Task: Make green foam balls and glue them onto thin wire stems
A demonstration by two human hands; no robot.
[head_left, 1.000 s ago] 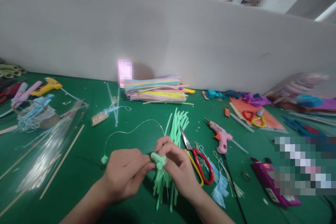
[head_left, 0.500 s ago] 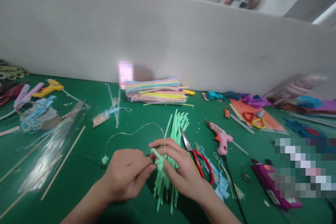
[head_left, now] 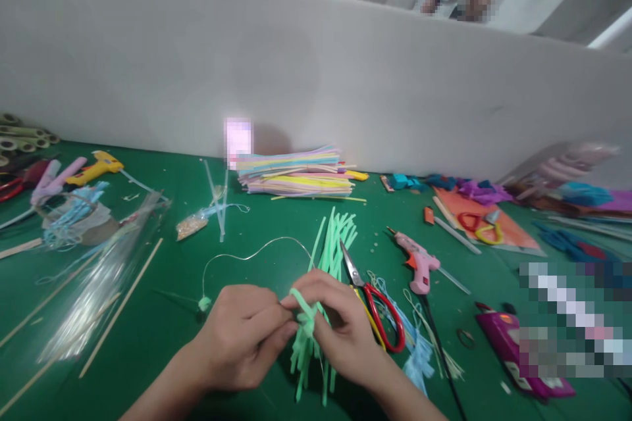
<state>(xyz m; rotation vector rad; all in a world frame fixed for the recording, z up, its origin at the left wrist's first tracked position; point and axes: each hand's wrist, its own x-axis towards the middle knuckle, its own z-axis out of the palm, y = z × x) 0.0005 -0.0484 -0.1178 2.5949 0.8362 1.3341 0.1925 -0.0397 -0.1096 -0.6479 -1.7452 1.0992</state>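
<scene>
Between my two hands is a light green pipe cleaner point(head_left: 306, 316), bent and twisted into a small knot. My right hand point(head_left: 340, 322) pinches it from the right, thumb and fingers around it. My left hand point(head_left: 247, 335) is closed, its thumb and index fingertip pressed together at the left side of the twist. A thin wire point(head_left: 247, 256) arcs away to the left and ends at a small green fuzzy ball point(head_left: 204, 304). Under my hands lies a bunch of green pipe cleaners point(head_left: 338, 237). Red-handled scissors point(head_left: 382, 316) rest just right of it.
A pink glue gun point(head_left: 417, 263) and a purple case point(head_left: 513, 348) lie at the right. Bundled pastel pipe cleaners point(head_left: 296, 174) sit by the grey partition point(head_left: 296, 66). To the left are a yellow glue gun point(head_left: 96, 168), clear plastic sleeves point(head_left: 99, 289) and wooden sticks point(head_left: 123, 302).
My right fingers have curled in closer around the twisted pipe cleaner. Its upper end now sits slightly lower and further right. The wire and ball have shifted a little.
</scene>
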